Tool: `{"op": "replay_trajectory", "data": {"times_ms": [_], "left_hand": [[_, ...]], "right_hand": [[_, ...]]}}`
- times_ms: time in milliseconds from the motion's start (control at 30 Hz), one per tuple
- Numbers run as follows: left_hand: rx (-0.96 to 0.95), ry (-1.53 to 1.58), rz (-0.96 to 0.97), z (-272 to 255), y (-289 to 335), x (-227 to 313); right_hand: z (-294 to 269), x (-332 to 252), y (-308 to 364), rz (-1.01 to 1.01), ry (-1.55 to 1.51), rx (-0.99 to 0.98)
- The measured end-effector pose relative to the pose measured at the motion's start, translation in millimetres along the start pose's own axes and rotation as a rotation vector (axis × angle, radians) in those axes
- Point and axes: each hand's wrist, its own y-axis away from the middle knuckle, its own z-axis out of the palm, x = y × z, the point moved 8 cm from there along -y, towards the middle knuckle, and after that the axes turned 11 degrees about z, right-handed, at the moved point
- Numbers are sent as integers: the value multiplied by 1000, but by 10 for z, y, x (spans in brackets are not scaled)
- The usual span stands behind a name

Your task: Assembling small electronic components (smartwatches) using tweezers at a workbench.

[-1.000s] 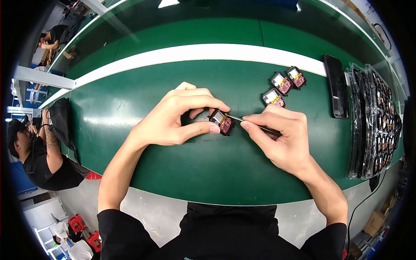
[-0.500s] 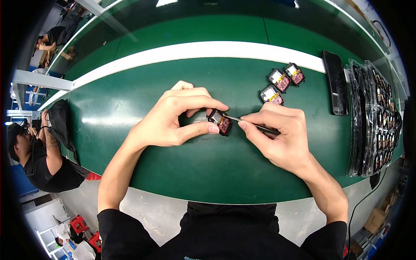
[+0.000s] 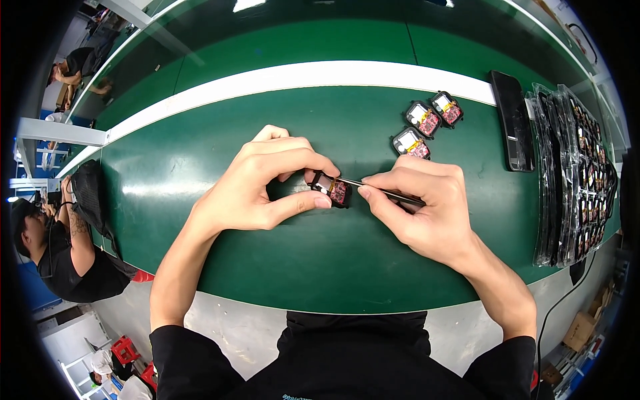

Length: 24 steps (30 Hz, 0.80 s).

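Observation:
Between the thumb and fingers of my left hand [image 3: 257, 177] is a small black device housing [image 3: 341, 194] with a red circuit board and a greyish block inside. It is held at the middle of the green table. My right hand [image 3: 430, 207] pinches dark, slender tweezers [image 3: 351, 182], pointing left. Their tip meets the upper part of the housing, near the left fingertips; exactly what it touches is too small to make out.
Three similar open device housings [image 3: 423, 119] lie beyond my right hand on the green table [image 3: 280, 267]. At the right are a black phone-like slab [image 3: 512, 123] and a stack of clear trays [image 3: 563, 180] filled with parts. A person [image 3: 73, 247] sits at the left.
The housing has turned slightly in my left fingers, and the tweezers' tip has stayed against its upper part. The whole view has shifted a little.

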Motion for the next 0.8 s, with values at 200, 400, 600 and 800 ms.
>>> {"op": "replay_trajectory", "data": {"times_ms": [200, 400, 600, 800], "left_hand": [[7, 31, -11, 2, 6, -18], [41, 38, 16, -12, -16, 6], [52, 34, 20, -20, -10, 5], [12, 27, -7, 1, 1, -20]], "right_hand": [[2, 13, 0, -12, -4, -8], [13, 10, 23, -15, 25, 0], [12, -25, 33, -62, 45, 28], [41, -35, 53, -96, 30, 9]]}}
